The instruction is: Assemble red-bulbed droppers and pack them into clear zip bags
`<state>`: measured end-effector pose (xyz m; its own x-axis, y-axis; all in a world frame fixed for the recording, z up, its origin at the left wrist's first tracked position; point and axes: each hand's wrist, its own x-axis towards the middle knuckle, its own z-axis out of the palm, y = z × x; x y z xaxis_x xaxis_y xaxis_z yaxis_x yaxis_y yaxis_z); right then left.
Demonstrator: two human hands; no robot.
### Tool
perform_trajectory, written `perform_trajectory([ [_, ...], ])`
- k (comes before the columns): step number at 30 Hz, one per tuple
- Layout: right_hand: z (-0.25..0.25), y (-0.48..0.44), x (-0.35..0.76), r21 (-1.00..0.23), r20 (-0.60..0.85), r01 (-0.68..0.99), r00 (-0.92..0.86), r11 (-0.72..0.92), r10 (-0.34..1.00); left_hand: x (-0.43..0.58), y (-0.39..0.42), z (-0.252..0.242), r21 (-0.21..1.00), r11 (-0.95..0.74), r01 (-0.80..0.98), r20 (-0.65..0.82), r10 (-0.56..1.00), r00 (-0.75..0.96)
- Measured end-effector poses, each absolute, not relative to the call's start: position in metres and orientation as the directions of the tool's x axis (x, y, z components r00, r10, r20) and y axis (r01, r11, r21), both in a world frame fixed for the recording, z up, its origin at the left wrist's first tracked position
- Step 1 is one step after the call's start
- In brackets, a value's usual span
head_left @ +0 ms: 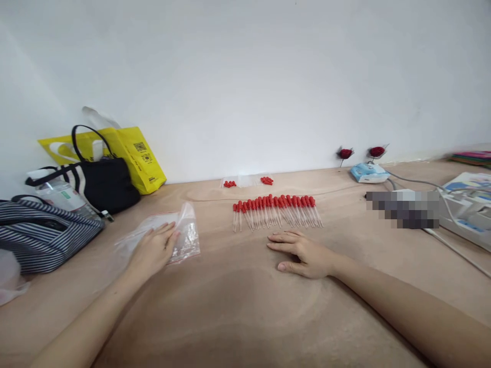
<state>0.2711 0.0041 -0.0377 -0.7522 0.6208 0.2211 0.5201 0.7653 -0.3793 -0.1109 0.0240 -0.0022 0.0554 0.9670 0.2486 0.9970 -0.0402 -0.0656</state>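
Observation:
My left hand (153, 249) lies flat with fingers stretched out on a clear plastic zip bag (183, 236) on the wooden table (238, 306). My right hand (303, 253) rests palm down on the table, fingers extended, holding nothing. Just beyond it lies a row of several thin droppers with red bulbs (276, 210), side by side. Farther back, two small clear bags with red caps (230, 183) and more red caps (266, 180) lie near the wall.
At the left stand a striped bag (42, 232), a black handbag (105, 186) and a yellow bag (140, 156). At the right are a blue-white pack (369, 172), two red flowers (345, 153), cables, a white device (466, 212) and coloured sheets (473, 157).

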Motion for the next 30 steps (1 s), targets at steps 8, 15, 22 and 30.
perform_trajectory([
  [8,-0.037,0.001,0.27,-0.38,0.26,0.523,-0.731,0.763,0.631,-0.099,0.022,0.017,0.03,0.041,0.999,0.226,0.973,-0.047],
  [15,-0.043,0.002,0.259,-0.416,0.35,0.582,-0.607,0.699,0.713,-0.018,-0.026,0.021,-0.173,-0.023,0.985,0.136,0.99,0.047],
  [22,-0.043,0.002,0.262,-0.436,0.393,0.511,-0.632,0.741,0.667,-0.026,-0.029,0.019,-0.117,-0.637,0.762,0.245,0.725,0.644],
  [30,-0.037,-0.002,0.259,-0.408,0.414,0.55,-0.6,0.729,0.685,-0.01,-0.047,0.003,0.043,-0.755,0.654,-0.028,0.654,0.756],
])
